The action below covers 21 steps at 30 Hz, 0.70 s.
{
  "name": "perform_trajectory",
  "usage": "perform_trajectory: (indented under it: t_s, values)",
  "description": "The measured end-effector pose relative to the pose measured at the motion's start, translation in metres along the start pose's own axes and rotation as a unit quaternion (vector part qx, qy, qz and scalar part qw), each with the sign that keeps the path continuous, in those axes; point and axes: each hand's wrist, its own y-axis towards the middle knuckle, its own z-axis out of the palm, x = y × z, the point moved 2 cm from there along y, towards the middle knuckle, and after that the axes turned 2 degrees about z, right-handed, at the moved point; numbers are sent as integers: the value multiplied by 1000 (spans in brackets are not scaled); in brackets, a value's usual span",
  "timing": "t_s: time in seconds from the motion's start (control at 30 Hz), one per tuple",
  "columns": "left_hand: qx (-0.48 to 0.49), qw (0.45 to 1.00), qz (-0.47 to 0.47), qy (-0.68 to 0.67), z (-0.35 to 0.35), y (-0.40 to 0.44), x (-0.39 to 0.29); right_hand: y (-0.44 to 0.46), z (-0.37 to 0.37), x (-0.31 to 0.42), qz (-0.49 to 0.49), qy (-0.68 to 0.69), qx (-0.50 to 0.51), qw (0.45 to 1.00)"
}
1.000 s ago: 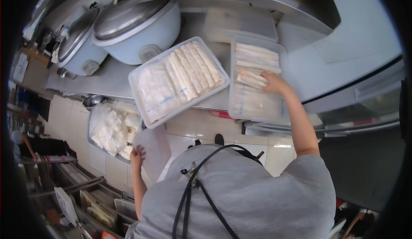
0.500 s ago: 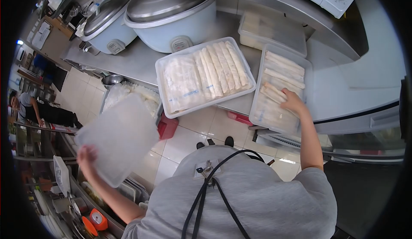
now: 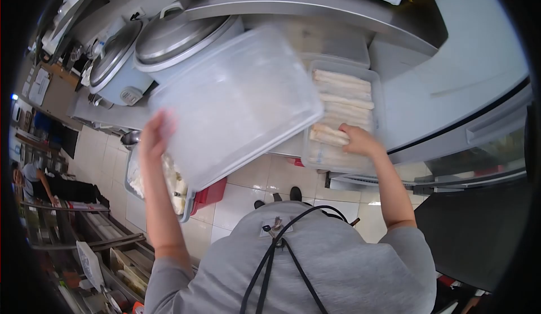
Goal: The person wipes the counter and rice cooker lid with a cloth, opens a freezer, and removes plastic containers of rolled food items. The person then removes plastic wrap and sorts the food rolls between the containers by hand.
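My left hand grips a translucent plastic lid by its left edge. The lid is held over the middle container of pale rolls, which it now mostly hides. On the right, my right hand reaches into a clear plastic container, its fingers closed around the end of a pale, long roll that looks like an uncooked spring roll. More such rolls lie side by side in that container, with plastic sheeting among them.
Two large rice cookers with metal lids stand at the back left of the steel counter. Behind the right container sits another lidded plastic box. Below left are a tub of white food and a red bin. A person works far left.
My left hand has brought the lid up and right, from beside the counter to over the middle container. My right hand stays at the roll in the right container. The view has shifted slightly.
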Motion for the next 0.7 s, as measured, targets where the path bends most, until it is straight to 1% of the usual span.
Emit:
perform_trajectory:
  t_s: [0.03, 0.07, 0.1, 0.17, 0.23, 0.3, 0.37, 0.4, 0.43, 0.47, 0.5, 0.53, 0.57, 0.6, 0.63, 0.67, 0.7]
  values:
    - [47, 998, -28, -11, 50, 19, 16, -1, 4, -3, -12, 4, -4, 1000]
    - [55, 997, -49, -25, 88, 43, 34, -1, 7, -7, -24, 8, -6, 1000]
    - [22, 995, -63, -76, 130, 58, 48, 0, 11, -12, -20, 10, -9, 1000]
    - [44, 992, -101, -69, 184, 107, 79, -1, 21, -18, -50, 6, -29, 998]
    - [31, 987, -119, -100, 240, 155, 101, -2, 25, -18, -34, -4, -26, 999]
    - [108, 989, -105, 12, 276, 219, 120, 0, 25, -18, -19, -13, -22, 999]
    - [66, 995, -70, -13, 307, 267, 138, -4, 27, -18, -16, -23, -24, 999]
    - [47, 991, -76, 101, 315, 266, 137, -6, 26, -18, -10, -18, -20, 1000]
    - [27, 973, -80, 213, 324, 260, 128, -8, 25, -18, -16, -22, -10, 1000]
    - [27, 972, -88, 217, 328, 253, 122, -11, 26, -18, -23, -26, 1, 999]
    - [57, 931, 73, 352, 329, 246, 109, -14, 28, -20, -20, -22, 5, 1000]
    - [85, 847, 233, 469, 330, 242, 98, -17, 30, -23, -34, 6, 37, 999]
    - [84, 848, 232, 470, 318, 250, 92, -19, 29, -24, -49, 32, 68, 996]
    - [121, 816, 271, 497, 307, 256, 81, -18, 24, -25, -51, 30, 67, 996]
    - [156, 780, 309, 522, 301, 260, 74, -16, 18, -25, -74, 47, 44, 995]
    - [144, 753, 291, 572, 298, 229, 53, -17, 14, -23, -96, 66, 23, 993]
    - [134, 723, 272, 621, 292, 188, 31, -15, 9, -22, -95, 67, 23, 993]
